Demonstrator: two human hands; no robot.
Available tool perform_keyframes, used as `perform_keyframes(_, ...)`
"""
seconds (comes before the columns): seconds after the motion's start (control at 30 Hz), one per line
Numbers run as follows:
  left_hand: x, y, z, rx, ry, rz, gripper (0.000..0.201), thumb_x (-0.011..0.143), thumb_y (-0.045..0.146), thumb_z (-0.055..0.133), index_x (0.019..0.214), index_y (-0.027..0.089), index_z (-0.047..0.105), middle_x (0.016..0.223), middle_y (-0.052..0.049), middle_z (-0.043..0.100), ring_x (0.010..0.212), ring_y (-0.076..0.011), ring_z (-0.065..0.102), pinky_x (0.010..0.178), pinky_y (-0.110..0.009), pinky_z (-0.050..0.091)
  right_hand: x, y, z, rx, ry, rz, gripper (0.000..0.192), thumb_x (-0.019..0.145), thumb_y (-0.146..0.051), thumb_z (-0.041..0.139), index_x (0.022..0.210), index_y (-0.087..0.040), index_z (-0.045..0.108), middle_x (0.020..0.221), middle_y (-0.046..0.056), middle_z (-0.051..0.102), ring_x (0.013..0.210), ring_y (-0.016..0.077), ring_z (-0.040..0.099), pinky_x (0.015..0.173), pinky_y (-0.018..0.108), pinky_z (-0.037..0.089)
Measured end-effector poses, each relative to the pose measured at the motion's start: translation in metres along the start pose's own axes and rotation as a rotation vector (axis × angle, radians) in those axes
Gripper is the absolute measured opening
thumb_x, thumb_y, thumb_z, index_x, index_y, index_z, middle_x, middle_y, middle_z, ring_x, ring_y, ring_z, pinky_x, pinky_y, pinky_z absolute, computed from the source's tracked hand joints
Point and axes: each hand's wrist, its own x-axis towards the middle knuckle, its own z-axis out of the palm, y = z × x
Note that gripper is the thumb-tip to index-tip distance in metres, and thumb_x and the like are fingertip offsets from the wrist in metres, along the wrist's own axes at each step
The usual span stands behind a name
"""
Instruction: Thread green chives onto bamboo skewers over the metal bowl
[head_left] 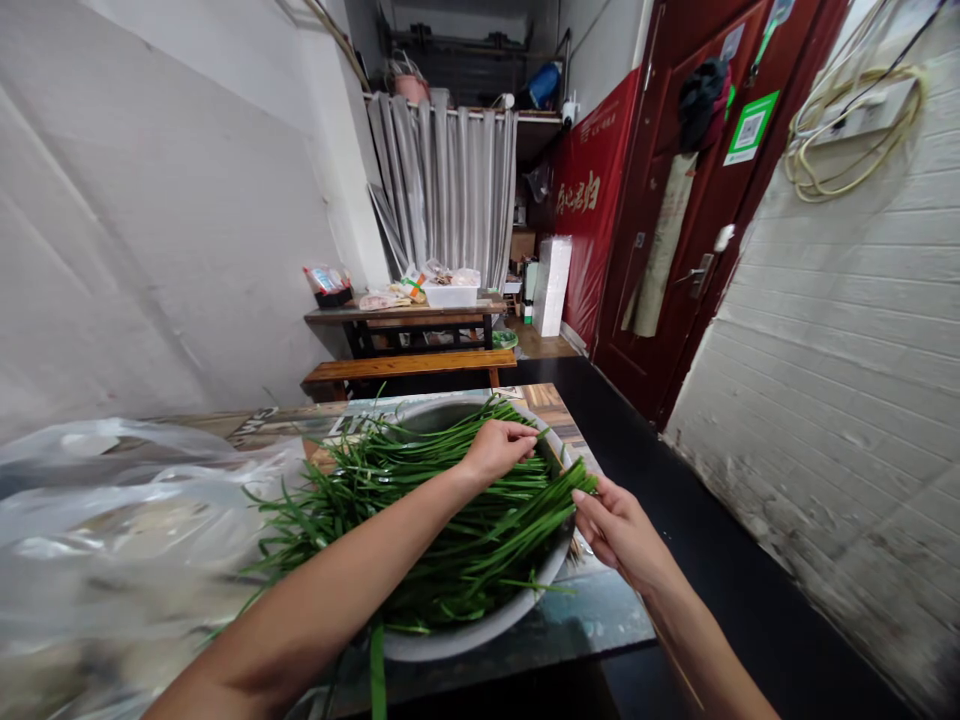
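Head view: left hand (499, 450) and right hand (619, 530) pinch chives (450, 530); plastic bag (112, 520) crowds basin (480, 630).

Deep green chives (450, 520), glossy, heaped in a dull grey metal basin (480, 625). Bench (570, 615) dark, wood-grain brown at its far edge with a printed black-and-white patch. Clear, milky plastic bag (112, 520) at the bench's left edge. Dark red door (675, 230) with a green-and-white QR sticker (750, 128); red banner (589, 200) with pale lettering. Grey striped curtain (450, 190). White tiled wall (847, 350), grimy near the floor (720, 560), black. Yellowish coiled hose (847, 120). Orange-brown wooden seat (409, 367).
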Motion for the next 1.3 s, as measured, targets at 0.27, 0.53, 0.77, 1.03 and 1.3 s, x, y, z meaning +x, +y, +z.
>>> perform_keyframes(0.27, -0.007, 0.012, 0.004, -0.205, -0.049, -0.113, 0.012, 0.070, 0.015, 0.057, 0.077, 0.007, 0.062, 0.060, -0.003, 0.061, 0.047, -0.0055, 0.049, 0.045, -0.017, 0.040, 0.002, -0.001, 0.001, -0.012, 0.010, 0.019, 0.028, 0.077, -0.040, 0.058, 0.089, -0.017, 0.048, 0.043, -0.010, 0.045, 0.023, -0.0001, 0.020, 0.025, 0.012, 0.009)
perform_keyframes(0.53, -0.012, 0.017, 0.005, -0.039, -0.033, -0.032, 0.019, 0.072, 0.028, 0.057, 0.072, 0.009, 0.063, 0.061, -0.003, 0.062, 0.047, -0.0064, 0.049, 0.041, -0.015, 0.036, 0.001, -0.001, 0.000, 0.002, -0.001, 0.013, 0.023, 0.079, -0.036, 0.057, 0.090, -0.017, 0.048, 0.043, -0.010, 0.045, 0.023, -0.0006, 0.020, 0.024, 0.012, 0.009)
perform_keyframes(0.77, -0.012, 0.016, 0.005, 0.021, 0.006, 0.037, 0.020, 0.070, 0.028, 0.058, 0.073, 0.009, 0.067, 0.061, -0.003, 0.063, 0.047, -0.0062, 0.048, 0.045, -0.016, 0.038, 0.000, -0.001, 0.002, 0.024, 0.006, 0.005, 0.023, 0.079, -0.036, 0.057, 0.089, -0.018, 0.047, 0.042, -0.010, 0.045, 0.023, -0.0004, 0.020, 0.025, 0.012, 0.009)
perform_keyframes(1.03, -0.013, 0.015, 0.005, 0.023, 0.011, 0.020, 0.020, 0.070, 0.027, 0.058, 0.072, 0.010, 0.067, 0.062, -0.003, 0.064, 0.047, -0.0073, 0.050, 0.047, -0.018, 0.040, 0.000, 0.000, 0.003, 0.021, 0.021, -0.005, 0.025, 0.078, -0.038, 0.058, 0.089, -0.017, 0.048, 0.043, -0.010, 0.045, 0.023, -0.0002, 0.020, 0.025, 0.012, 0.009)
perform_keyframes(1.3, -0.014, 0.015, 0.005, 0.027, 0.011, 0.028, 0.021, 0.070, 0.028, 0.058, 0.075, 0.010, 0.068, 0.063, -0.003, 0.064, 0.048, -0.0076, 0.050, 0.048, -0.018, 0.041, -0.001, 0.000, 0.004, 0.014, 0.010, -0.018, 0.023, 0.080, -0.037, 0.056, 0.088, -0.017, 0.048, 0.042, -0.011, 0.043, 0.024, -0.0003, 0.019, 0.025, 0.012, 0.009)
